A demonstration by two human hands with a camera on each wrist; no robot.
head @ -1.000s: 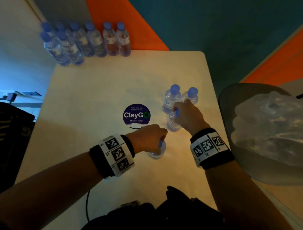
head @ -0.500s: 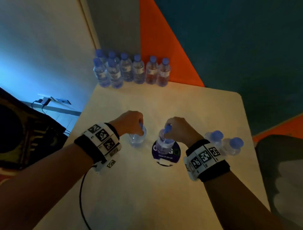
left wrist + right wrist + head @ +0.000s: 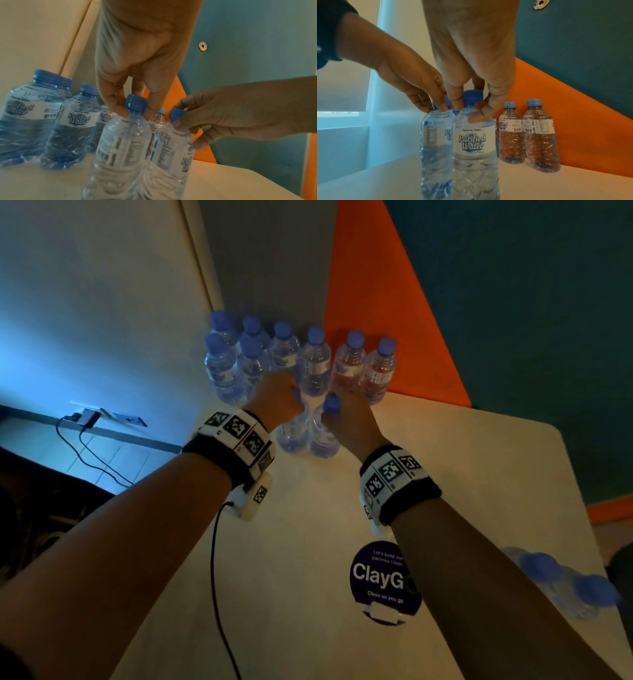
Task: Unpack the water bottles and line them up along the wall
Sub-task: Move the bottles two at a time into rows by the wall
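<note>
Several clear water bottles with blue caps [image 3: 315,364] stand against the wall at the table's far edge. My left hand [image 3: 277,398] pinches the neck of one bottle [image 3: 291,436] just in front of that row. My right hand [image 3: 346,416] pinches the neck of a second bottle [image 3: 323,440], touching the first. In the left wrist view the left fingertips [image 3: 120,112] sit at the blue cap [image 3: 136,102]. In the right wrist view the right fingers [image 3: 479,115] hold the bottle [image 3: 474,142] below its cap. Two more bottles [image 3: 561,580] stand at the table's near right.
The cream table [image 3: 462,474] carries a round dark ClayGo sticker [image 3: 383,580] near my right forearm. A black cable [image 3: 215,577] hangs from my left wrist. The orange and teal wall panels [image 3: 376,302] stand behind the bottles. A wall socket with cords [image 3: 89,416] is at the left.
Both hands have carried their bottles from the table's middle to its far edge, just in front of the row at the wall. The two bottles now touch each other.
</note>
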